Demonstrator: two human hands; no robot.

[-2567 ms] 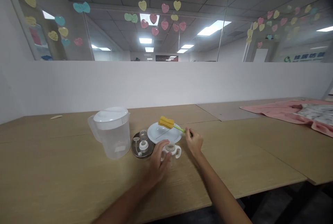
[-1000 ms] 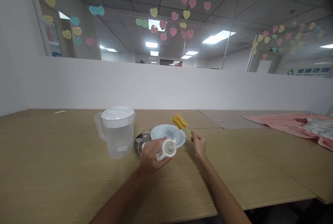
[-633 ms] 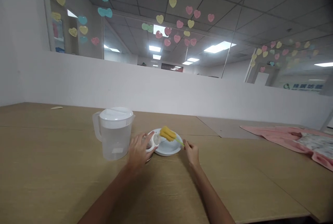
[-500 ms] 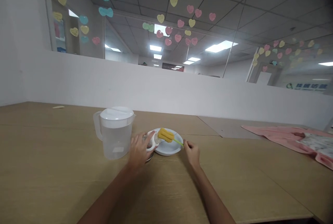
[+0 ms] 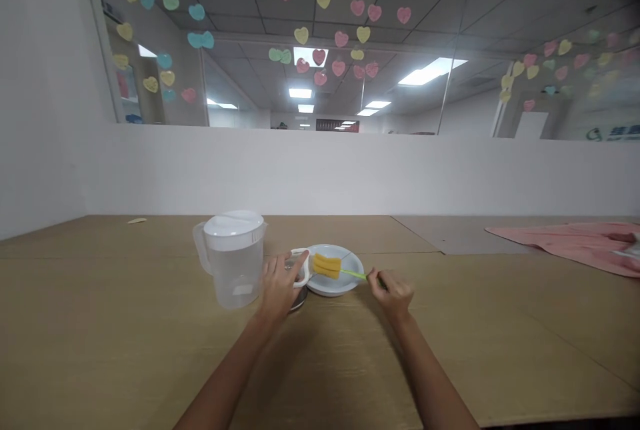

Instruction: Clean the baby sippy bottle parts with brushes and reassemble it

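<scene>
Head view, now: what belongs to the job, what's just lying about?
Likely in the job:
white-handled bottle, in left hand
yellow sponge brush, in right hand, head at the bottle's mouth
white bowl, just behind
probably the lidded pitcher, close by but unheld

Likely just lying about:
pink cloth, far right
flat pale piece, back left

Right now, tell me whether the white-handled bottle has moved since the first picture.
Yes: the white-handled bottle, held in the left hand, has moved to the left, closer to the lidded pitcher.
</scene>
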